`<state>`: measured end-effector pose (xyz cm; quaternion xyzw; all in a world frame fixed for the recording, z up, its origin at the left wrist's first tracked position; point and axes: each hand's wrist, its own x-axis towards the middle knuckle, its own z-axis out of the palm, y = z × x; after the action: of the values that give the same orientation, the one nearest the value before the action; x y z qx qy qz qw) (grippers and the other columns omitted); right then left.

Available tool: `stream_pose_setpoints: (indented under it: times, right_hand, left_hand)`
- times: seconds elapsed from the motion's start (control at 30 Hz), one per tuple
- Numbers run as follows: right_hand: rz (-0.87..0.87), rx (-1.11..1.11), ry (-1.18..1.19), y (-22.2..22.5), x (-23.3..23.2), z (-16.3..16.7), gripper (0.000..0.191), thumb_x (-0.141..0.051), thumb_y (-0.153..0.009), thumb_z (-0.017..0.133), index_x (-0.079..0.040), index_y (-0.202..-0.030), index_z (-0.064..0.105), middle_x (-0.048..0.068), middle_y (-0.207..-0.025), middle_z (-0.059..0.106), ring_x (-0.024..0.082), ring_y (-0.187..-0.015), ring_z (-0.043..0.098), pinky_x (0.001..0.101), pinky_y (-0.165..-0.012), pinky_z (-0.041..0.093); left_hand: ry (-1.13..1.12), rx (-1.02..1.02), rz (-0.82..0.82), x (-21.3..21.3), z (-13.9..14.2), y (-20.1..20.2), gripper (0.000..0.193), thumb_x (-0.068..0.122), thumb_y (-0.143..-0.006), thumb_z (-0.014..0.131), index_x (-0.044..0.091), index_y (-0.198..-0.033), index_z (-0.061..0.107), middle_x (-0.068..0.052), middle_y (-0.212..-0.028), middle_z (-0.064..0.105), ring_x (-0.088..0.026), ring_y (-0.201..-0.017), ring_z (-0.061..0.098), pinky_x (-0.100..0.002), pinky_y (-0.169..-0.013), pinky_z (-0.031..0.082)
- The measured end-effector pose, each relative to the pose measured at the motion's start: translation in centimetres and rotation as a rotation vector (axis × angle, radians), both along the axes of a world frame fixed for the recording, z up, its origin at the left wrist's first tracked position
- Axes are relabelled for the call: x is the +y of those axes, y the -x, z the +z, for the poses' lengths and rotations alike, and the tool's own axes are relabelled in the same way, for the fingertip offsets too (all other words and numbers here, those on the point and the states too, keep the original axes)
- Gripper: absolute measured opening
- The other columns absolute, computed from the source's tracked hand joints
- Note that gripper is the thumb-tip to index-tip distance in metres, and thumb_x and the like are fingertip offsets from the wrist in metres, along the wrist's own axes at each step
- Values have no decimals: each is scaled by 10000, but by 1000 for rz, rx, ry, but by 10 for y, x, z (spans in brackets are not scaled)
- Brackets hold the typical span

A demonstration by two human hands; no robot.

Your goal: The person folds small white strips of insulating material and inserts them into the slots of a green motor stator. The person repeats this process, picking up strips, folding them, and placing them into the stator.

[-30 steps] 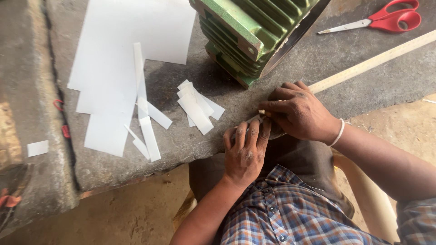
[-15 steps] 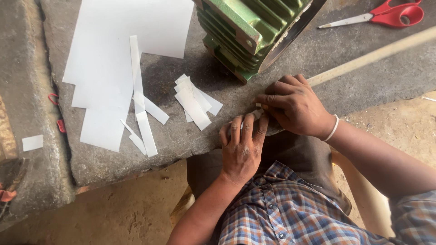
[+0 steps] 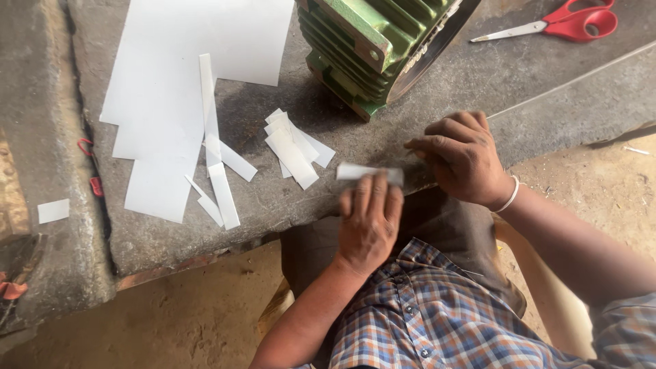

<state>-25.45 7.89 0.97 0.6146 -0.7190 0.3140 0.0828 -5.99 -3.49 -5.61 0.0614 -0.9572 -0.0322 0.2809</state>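
My left hand (image 3: pixel 370 222) rests at the front edge of the grey stone slab (image 3: pixel 287 198), its fingertips holding a small white paper strip (image 3: pixel 361 171) that lies flat and blurred. My right hand (image 3: pixel 465 160) sits just right of the strip with its fingers curled together. I see nothing in it, and its fingertips stay a little apart from the strip's right end. A small pile of cut white strips (image 3: pixel 294 147) lies to the left of my hands.
A green finned motor housing (image 3: pixel 369 48) stands on the slab behind my hands. Large white sheets (image 3: pixel 178 75) and long strips (image 3: pixel 215 137) lie at the left, red-handled scissors (image 3: pixel 567 22) at the far right. A sandy floor (image 3: pixel 178 314) lies below the slab.
My hands were pressed together at the slab's edge. They have drawn apart, and the white strip now shows under my left fingertips.
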Motion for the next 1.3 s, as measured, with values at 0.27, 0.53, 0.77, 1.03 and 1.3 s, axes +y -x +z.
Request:
stream_pose_setpoints:
  times: [0.27, 0.53, 0.77, 1.03, 1.3]
  right_hand:
    - [-132, 58, 99, -9, 2, -2, 285, -64, -891, 795, -194, -1142, 756, -7, -1066, 667, 217, -1027, 596, 393, -942, 396]
    - [-100, 81, 88, -7, 1, -6, 368, -29, -821, 785, -189, -1152, 756, 4, -1047, 660, 230, -1019, 606, 397, -928, 416]
    - [-36, 84, 57, -6, 1, -1, 404, -64, -813, 812, -204, -1189, 764, 9, -1029, 663, 232, -976, 594, 391, -892, 416]
    - [95, -22, -45, -10, -13, 9, 360, -173, -817, 818, -180, -1175, 780, 20, -989, 690, 211, -934, 610, 363, -837, 424]
    - [68, -85, -196, -7, -28, 8, 358, -173, -784, 804, -158, -1141, 781, 8, -1051, 731, 203, -962, 614, 363, -850, 408]
  left_hand:
    - [23, -80, -65, -33, 19, -15, 227, 139, -956, 717, 102, -1180, 712, -95, -1152, 735, -300, -1188, 642, -518, -1050, 430]
    - [-93, -69, -88, -22, 38, -11, 386, 372, -1022, 621, 160, -1339, 678, -80, -1281, 642, -286, -1243, 539, -511, -1118, 404]
    - [-114, -216, 3, -17, 40, -12, 536, 556, -1008, 568, 195, -1401, 615, -62, -1310, 551, -291, -1231, 482, -549, -1064, 361]
    - [25, -193, 62, -9, 26, -11, 630, 331, -933, 714, 176, -1514, 525, -69, -1368, 496, -264, -1288, 467, -558, -1105, 342]
    - [50, -107, 59, -14, 14, -10, 528, 232, -976, 690, 160, -1489, 586, -28, -1347, 542, -243, -1253, 508, -535, -1107, 347]
